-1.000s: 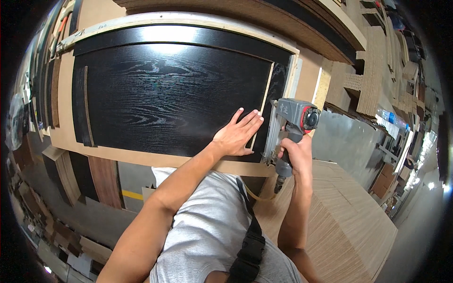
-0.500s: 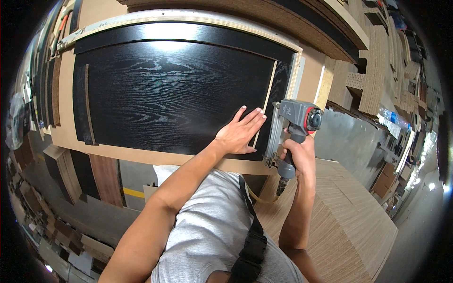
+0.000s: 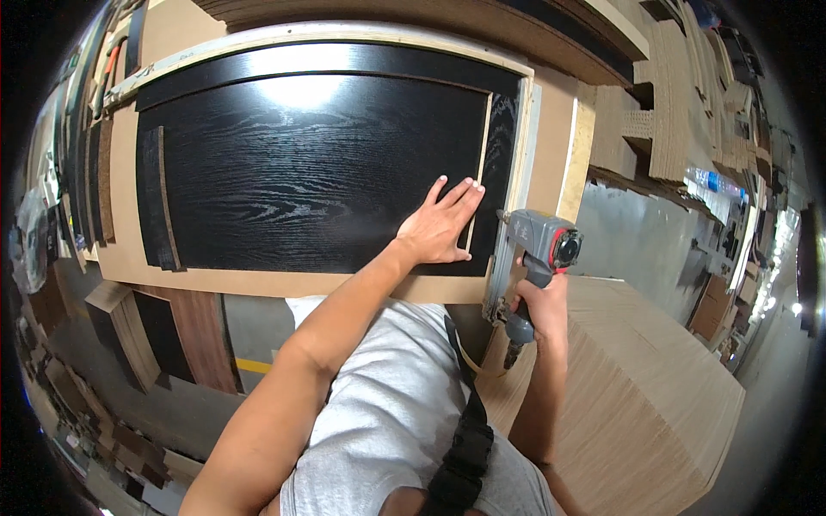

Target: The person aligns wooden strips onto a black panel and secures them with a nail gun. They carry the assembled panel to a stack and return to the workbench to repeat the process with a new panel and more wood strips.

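A black wood-grain panel (image 3: pixel 284 189) lies before me, with a black strip across its far side and others along its left and right sides. My left hand (image 3: pixel 437 225) rests flat on it, fingers spread, with the fingertips at the pale inner edge of the right-hand strip (image 3: pixel 501 146). My right hand (image 3: pixel 544 305) is wrapped round the handle of a grey pneumatic nail gun (image 3: pixel 535 232). The nail gun is at the panel's near right corner; whether its nose touches the strip I cannot tell.
A pale wooden rail (image 3: pixel 370 34) borders the panel's far and right sides on a brown worktop (image 3: pixel 232 279). Stacked boards (image 3: pixel 619 387) stand close by on the right. More boards (image 3: pixel 172 335) lean below the worktop at left. A hose hangs beneath the nail gun.
My right hand has brought the nail gun a little nearer to me along the panel's right side. My left hand stays flat on the panel. The whole view has shifted slightly.
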### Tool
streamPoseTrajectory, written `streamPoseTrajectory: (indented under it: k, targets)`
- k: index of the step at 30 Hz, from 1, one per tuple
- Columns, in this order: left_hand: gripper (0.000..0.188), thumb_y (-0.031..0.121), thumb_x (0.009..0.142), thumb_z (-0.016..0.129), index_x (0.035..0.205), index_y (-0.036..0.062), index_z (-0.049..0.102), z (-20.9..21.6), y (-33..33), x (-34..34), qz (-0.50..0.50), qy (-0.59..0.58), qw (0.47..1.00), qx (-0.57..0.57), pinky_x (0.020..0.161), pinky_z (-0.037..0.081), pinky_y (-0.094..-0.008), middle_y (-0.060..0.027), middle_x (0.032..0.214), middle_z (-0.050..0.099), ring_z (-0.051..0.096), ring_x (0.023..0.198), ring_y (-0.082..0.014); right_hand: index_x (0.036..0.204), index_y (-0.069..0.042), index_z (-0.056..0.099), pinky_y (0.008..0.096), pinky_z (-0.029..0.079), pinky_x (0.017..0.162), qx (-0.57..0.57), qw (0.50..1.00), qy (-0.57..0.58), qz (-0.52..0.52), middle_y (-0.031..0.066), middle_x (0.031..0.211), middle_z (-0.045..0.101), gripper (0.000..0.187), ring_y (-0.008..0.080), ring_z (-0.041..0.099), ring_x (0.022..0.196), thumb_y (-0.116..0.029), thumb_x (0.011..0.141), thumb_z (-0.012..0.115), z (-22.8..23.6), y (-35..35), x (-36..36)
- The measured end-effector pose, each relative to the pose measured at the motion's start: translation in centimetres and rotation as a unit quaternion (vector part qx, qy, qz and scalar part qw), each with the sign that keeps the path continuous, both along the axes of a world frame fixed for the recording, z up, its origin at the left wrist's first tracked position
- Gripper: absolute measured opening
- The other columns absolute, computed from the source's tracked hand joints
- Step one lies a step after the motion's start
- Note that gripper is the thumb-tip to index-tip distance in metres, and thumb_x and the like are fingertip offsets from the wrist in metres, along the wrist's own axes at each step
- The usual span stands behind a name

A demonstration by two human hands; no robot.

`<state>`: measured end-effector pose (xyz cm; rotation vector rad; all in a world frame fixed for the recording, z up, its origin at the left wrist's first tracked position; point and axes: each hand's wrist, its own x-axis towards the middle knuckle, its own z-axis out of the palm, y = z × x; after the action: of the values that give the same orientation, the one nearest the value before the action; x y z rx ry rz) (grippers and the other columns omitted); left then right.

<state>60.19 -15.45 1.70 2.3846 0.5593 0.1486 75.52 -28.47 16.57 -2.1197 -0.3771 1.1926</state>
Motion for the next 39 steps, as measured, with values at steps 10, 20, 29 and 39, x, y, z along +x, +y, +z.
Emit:
streamPoseTrajectory:
  k: [10, 20, 29, 39]
  targets:
    - [0.116, 0.048, 0.07, 0.082, 0.155, -0.0017, 0.019, -0.2, -0.2, 0.3, -0.003, -0.007, 1.0, 0.003, 0.123, 0.013, -0.0544, -0.016, 0.159, 0.032, 0.022, 0.151, -0.0298, 0.104, 0.003, 0.062, 0.0292, 0.049, 0.045, 0.021, 0.999, 0.026, 0.005, 0.0044, 0.076, 0.061, 0.033, 0.0133, 0.06, 0.053, 0.013, 0.073, 0.058, -1.2, -4.7, -2.4]
    - [0.12, 0.05, 0.07, 0.082, 0.155, -0.0023, 0.016, -0.5, -0.5, 0.4, -0.003, -0.004, 1.0, 0.012, 0.124, 0.011, -0.0543, -0.0171, 0.158, 0.032, 0.022, 0.151, -0.0296, 0.102, 0.002, 0.06, 0.0298, 0.048, 0.044, 0.042, 0.999, -0.003, 0.031, 0.0052, 0.071, 0.059, 0.03, 0.0145, 0.059, 0.051, 0.012, 0.073, 0.056, -1.8, -4.9, -2.9]
    - [0.112, 0.039, 0.07, 0.085, 0.153, -0.0041, 0.024, 0.7, 0.0, -0.4, -0.014, -0.018, 1.0, -0.018, 0.124, 0.013, -0.0519, -0.0209, 0.157, 0.033, 0.025, 0.15, -0.0309, 0.1, 0.004, 0.063, 0.0301, 0.046, 0.045, 0.026, 0.999, 0.006, -0.024, 0.0046, 0.067, 0.06, 0.026, 0.0135, 0.058, 0.049, 0.004, 0.074, 0.062, -1.3, -6.4, -5.4]
    - [0.074, 0.028, 0.084, 0.074, 0.145, -0.0002, 0.043, 1.7, 2.8, -17.4, 0.216, -0.107, 0.969, -0.048, 0.119, 0.026, -0.0482, -0.0225, 0.146, 0.047, 0.037, 0.142, -0.0382, 0.081, 0.006, 0.058, 0.0298, 0.049, 0.047, 0.027, 0.998, 0.034, 0.048, 0.0064, 0.066, 0.061, 0.009, 0.0152, 0.059, 0.049, 0.003, 0.073, 0.06, -3.2, -6.5, -13.0]
